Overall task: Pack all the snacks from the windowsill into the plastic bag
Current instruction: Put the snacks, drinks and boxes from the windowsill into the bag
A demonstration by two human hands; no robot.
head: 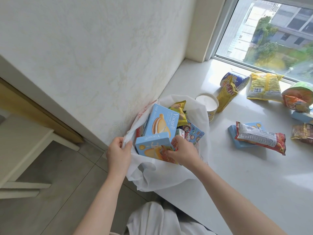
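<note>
White windowsill (pixel 237 167), left hand (pixel 118 154) pinching plastic bag (pixel 169 175) rim, right hand (pixel 183 152) inside.

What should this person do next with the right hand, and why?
Probably let go and draw the right hand out of the plastic bag, then reach for the red packet on the windowsill. The orange packet already sits inside, the left hand holds the rim open, and several snacks remain outside.
</note>
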